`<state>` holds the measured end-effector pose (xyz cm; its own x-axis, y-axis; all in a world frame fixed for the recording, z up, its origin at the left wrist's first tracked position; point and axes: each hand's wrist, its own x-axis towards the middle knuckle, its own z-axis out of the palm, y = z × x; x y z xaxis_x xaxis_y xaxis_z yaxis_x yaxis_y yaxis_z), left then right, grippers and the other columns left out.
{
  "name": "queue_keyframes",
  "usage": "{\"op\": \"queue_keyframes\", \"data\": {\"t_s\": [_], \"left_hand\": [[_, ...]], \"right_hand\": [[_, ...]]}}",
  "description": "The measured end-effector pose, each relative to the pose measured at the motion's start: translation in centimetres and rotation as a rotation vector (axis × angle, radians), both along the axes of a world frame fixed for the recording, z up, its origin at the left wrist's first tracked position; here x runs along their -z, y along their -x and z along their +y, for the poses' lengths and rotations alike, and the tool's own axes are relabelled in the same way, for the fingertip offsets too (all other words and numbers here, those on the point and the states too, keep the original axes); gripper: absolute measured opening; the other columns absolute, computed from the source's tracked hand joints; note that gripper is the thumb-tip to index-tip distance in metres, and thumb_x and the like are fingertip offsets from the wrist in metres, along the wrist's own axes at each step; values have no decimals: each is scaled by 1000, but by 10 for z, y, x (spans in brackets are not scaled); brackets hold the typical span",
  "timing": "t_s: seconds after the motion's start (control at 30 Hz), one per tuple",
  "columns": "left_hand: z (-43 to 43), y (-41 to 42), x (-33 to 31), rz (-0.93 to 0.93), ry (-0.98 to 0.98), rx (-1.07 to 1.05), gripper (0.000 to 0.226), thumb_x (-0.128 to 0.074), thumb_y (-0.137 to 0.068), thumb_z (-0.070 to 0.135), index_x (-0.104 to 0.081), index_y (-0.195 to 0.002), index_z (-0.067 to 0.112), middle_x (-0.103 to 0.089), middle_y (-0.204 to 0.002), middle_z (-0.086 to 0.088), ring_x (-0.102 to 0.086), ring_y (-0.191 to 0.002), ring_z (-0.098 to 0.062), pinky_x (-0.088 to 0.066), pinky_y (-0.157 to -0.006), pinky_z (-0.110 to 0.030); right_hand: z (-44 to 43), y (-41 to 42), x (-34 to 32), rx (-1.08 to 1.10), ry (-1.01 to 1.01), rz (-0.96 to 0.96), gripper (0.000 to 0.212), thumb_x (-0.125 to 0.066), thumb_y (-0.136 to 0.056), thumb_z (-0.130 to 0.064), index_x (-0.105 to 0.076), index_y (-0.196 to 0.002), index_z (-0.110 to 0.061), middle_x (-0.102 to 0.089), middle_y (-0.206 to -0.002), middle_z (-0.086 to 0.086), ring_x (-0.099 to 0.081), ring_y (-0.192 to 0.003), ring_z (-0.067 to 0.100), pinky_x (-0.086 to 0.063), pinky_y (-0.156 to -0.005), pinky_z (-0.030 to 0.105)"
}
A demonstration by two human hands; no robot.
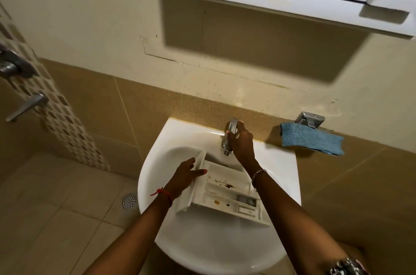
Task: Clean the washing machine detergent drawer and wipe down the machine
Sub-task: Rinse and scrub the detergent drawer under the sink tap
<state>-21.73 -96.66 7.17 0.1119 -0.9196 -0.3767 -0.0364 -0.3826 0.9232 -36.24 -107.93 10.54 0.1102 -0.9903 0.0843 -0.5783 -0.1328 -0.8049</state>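
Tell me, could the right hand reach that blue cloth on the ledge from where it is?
Probably yes. The right hand grips the tap, and the blue cloth lies to its right with nothing between. It would have to release the tap first.

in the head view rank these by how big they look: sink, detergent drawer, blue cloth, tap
1. sink
2. detergent drawer
3. blue cloth
4. tap, smallest, though the right hand covers part of it
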Motion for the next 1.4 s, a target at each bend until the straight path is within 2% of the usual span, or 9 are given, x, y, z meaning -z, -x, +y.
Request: {"op": "queue_keyframes", "data": {"t_s": [0.17, 0.3, 0.47, 0.57, 0.7, 1.0, 1.13, 1.23, 1.4], "left_hand": [[0, 0, 4, 9, -14, 6, 53, -62, -85, 10, -41, -134, 9, -48, -136, -10, -43, -128, -27, -35, -105, -46], [1, -1, 9, 0, -14, 29, 46, -59, -87, 7, -44, -130, 10, -50, -132, -11, -46, -125, -27, -37, -104, -45], [2, -5, 16, 11, -4, 10, 41, -59, -87, 6, -46, -125, 13, -50, -130, -10, -47, -123, -27, -36, -105, -49], [1, -5, 19, 12, -2, 29, 36, -58, -87, 6, -48, -122, 14, -53, -123, -7, -49, -121, -26, -37, -105, -48], [-1, -6, 22, 11, 2, 38, 32, -57, -88, 6, -49, -118, 13, -54, -118, -5, -52, -117, -26, -38, -103, -46], [-3, -8, 29, -19, -16, 48, 38, -59, -88, 11, -49, -125, 9, -55, -124, -8, -52, -116, -23, -38, -104, -46], [-4, -7, 30, -32, -17, 50, 39, -59, -88, 12, -48, -125, 10, -54, -124, -7, -52, -114, -20, -37, -104, -46], [-3, -8, 31, -24, -14, 51, 39, -59, -88, 11, -48, -125, 10, -54, -126, -10, -52, -118, -24, -37, -106, -48], [-3, -9, 34, -13, -13, 63, 38, -58, -88, 12, -49, -125, 10, -55, -126, -10, -53, -118, -26, -38, -106, -50]], "right_hand": [[-6, 0, 2, 3, 1, 41, 36, -49, -93, -10, -46, -127, 1, -65, -101, 22, -64, -85, 33, -41, -65, 22], [-8, 2, 0, 9, 2, 70, 27, -47, -93, -3, -49, -118, 7, -63, -96, 25, -50, -64, 17, -33, -47, 6], [-15, 7, 3, -27, 17, 54, 31, -48, -91, -1, -51, -121, 8, -65, -96, 25, -59, -78, 28, -30, -55, 18], [-17, 9, 4, -42, 7, 30, 30, -49, -89, 1, -54, -118, 8, -66, -95, 26, -56, -76, 23, -33, -57, 21], [-20, 14, 4, -81, 3, 1, 30, -50, -88, 3, -57, -118, 5, -67, -95, 23, -55, -77, 19, -37, -55, 16], [-25, 20, 5, -120, -14, -51, 32, -51, -88, 6, -58, -119, 2, -66, -101, 21, -54, -85, 18, -39, -66, 21], [-27, 23, 7, -104, -34, -94, 32, -51, -88, 7, -58, -119, 5, -64, -109, 24, -57, -92, 20, -37, -62, 4], [-28, 23, 6, -113, -46, -129, 35, -51, -88, 8, -56, -122, 5, -63, -114, 24, -52, -95, 15, -38, -66, 10], [-31, 26, 10, -122, -61, -163, 39, -52, -87, 8, -52, -126, 6, -58, -123, 26, -56, -112, 31, -35, -81, 13]]}}
